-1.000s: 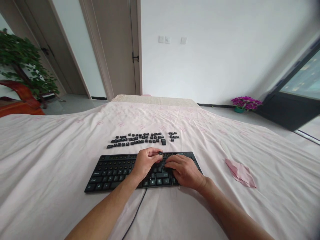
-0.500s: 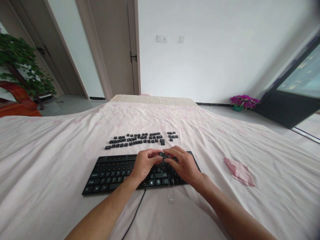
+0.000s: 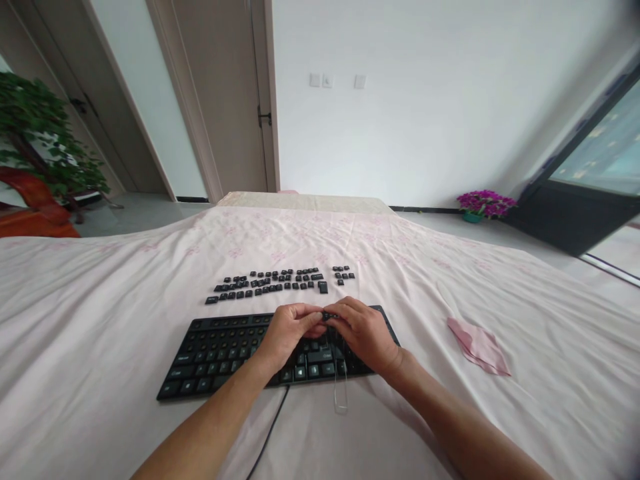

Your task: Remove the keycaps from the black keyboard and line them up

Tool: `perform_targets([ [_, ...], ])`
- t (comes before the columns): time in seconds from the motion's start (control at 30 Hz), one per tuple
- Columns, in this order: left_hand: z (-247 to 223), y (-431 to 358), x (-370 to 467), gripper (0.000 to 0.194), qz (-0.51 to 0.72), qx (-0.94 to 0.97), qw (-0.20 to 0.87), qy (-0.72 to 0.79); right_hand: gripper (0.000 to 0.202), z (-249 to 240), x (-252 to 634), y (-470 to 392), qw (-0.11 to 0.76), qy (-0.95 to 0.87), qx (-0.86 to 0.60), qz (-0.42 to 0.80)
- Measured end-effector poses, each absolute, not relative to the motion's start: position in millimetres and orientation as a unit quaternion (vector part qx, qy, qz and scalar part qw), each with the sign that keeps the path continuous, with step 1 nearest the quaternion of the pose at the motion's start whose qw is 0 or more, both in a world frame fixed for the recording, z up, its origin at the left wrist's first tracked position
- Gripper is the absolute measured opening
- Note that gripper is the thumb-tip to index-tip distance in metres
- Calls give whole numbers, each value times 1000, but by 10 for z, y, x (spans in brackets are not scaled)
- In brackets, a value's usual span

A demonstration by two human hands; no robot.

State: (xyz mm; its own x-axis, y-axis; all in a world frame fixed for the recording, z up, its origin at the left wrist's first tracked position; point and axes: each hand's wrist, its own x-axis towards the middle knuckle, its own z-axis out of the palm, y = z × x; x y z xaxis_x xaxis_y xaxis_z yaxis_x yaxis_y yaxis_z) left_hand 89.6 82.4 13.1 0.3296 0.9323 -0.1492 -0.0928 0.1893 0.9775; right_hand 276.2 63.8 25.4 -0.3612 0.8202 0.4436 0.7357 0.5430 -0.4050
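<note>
A black keyboard (image 3: 215, 340) lies on the pink sheet, with some keycaps fitted and open key sockets elsewhere, mostly in its upper rows. Over its right half my two hands meet fingertip to fingertip. My left hand (image 3: 287, 333) is closed in a pinch on a small black keycap (image 3: 327, 316). My right hand (image 3: 363, 333) is closed too, its thumb and fingertips touching that same keycap from the right. From under the right hand hangs a thin wire keycap puller (image 3: 341, 400), reaching past the keyboard's front edge; its upper end is hidden.
Loose keycaps (image 3: 273, 288) lie in rows behind the keyboard, with a smaller group (image 3: 343, 275) to their right. A black cable (image 3: 270, 430) runs from the keyboard's front edge towards me. A pink cloth (image 3: 480, 348) lies at the right.
The keycap has turned and dropped slightly between my fingertips, and my fingers have drawn closer around it. The view has shifted a little; the loose keycaps stay as they were.
</note>
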Motion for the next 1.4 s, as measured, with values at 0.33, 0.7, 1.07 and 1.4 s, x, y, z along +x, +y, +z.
perform_targets([
  [0.33,16,973,708,20,377,722,275,511,18,209,3415,1474,201,-753,-626,24],
  [0.7,-7,963,726,15,340,766,222,499,22,72,3495,1743,108,-762,-638,27],
  [1.07,-3,958,732,15,336,768,220,500,25,59,3470,1773,107,-773,-624,35],
  [1.4,-18,965,725,16,339,769,217,497,21,94,3504,1710,168,-763,-623,49],
])
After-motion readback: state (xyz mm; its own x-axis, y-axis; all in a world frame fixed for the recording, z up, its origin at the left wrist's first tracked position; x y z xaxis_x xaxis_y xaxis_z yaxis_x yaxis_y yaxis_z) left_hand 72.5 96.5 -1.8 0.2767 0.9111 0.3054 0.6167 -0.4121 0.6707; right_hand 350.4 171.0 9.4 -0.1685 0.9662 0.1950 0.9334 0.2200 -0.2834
